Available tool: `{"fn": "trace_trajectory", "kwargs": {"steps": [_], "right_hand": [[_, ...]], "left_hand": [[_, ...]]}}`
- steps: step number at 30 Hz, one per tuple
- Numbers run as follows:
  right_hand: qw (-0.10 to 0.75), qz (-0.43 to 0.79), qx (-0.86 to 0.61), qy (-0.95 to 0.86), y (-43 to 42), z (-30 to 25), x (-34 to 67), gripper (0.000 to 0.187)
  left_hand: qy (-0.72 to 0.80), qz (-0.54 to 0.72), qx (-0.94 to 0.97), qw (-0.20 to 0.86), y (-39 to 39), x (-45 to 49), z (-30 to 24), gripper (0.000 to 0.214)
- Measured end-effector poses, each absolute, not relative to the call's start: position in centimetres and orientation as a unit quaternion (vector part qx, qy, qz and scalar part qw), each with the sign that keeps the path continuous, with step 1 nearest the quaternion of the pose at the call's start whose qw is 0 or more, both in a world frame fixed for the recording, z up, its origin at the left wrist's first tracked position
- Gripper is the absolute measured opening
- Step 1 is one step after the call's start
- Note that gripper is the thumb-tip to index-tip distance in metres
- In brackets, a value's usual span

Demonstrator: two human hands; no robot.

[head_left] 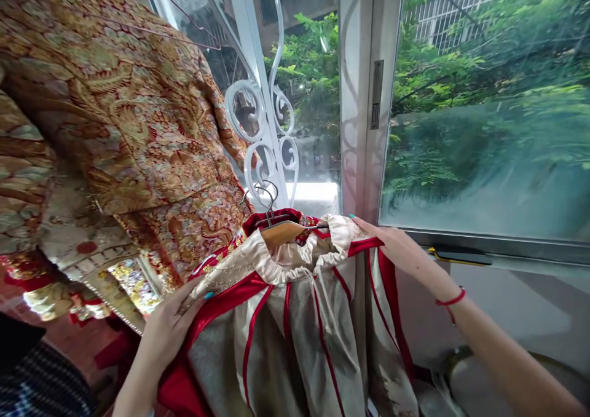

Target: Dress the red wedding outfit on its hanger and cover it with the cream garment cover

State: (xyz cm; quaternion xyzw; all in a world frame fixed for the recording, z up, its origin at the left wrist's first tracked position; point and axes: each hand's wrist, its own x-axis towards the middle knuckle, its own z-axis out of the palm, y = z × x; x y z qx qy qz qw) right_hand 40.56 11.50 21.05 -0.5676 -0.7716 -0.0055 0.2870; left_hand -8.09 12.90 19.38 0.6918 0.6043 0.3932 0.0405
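Observation:
A cream dress (295,325) with red piping hangs in front of me, its gathered neckline closed by a drawstring. My left hand (173,318) grips its left shoulder, thumb on top and the other fingers partly hidden by cloth. At the opposite shoulder, my right hand (399,248) holds the fabric, with a fingertip near the neckline. Inside the neck sits a wooden hanger (283,234) with a metal hook. Right behind it, a red embroidered garment (251,223) shows at the collar, with a second hook beside the first.
Large gold-and-red brocade garments (138,109) hang on the left. White scrolled ironwork (258,119) stands before the window panes. A yellow-and-black cutter (461,257) lies on the sill at right. Dark patterned cloth (41,380) shows at lower left.

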Motion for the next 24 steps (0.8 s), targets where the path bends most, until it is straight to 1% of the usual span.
{"fn": "trace_trajectory", "kwargs": {"steps": [2, 5, 8, 11, 14, 16, 18, 21, 24], "right_hand": [[0.295, -0.057, -0.575, -0.761, 10.0, 22.9, 40.2, 0.078], [0.331, -0.107, -0.618, -0.705, 7.5, 22.3, 38.7, 0.085], [0.322, -0.107, -0.673, -0.658, 6.2, 19.4, 36.7, 0.090], [0.299, -0.100, -0.690, -0.651, 6.4, 17.5, 35.4, 0.093], [0.279, -0.113, -0.708, -0.639, 6.8, 17.5, 35.0, 0.090], [0.283, -0.114, -0.714, -0.630, 7.0, 18.0, 35.1, 0.088], [0.303, -0.111, -0.698, -0.639, 7.2, 18.7, 35.6, 0.086], [0.349, -0.116, -0.649, -0.666, 8.4, 20.0, 36.0, 0.086], [0.407, -0.107, -0.622, -0.661, 10.0, 20.9, 35.3, 0.077]], "left_hand": [[0.605, 0.402, 0.685, 0.052, 12.0, -7.1, 19.0, 0.062], [0.600, 0.417, 0.678, 0.080, 11.1, -6.2, 18.5, 0.061], [0.594, 0.444, 0.662, 0.107, 11.1, -6.1, 18.2, 0.064], [0.592, 0.492, 0.624, 0.136, 11.4, -6.3, 17.7, 0.065], [0.590, 0.552, 0.562, 0.179, 11.3, -6.1, 16.8, 0.062], [0.587, 0.589, 0.516, 0.206, 10.9, -5.9, 16.2, 0.062], [0.582, 0.611, 0.490, 0.217, 10.5, -5.9, 15.9, 0.062], [0.572, 0.630, 0.476, 0.222, 10.0, -5.9, 15.8, 0.055], [0.573, 0.675, 0.416, 0.206, 9.6, -5.5, 15.1, 0.049]]}}
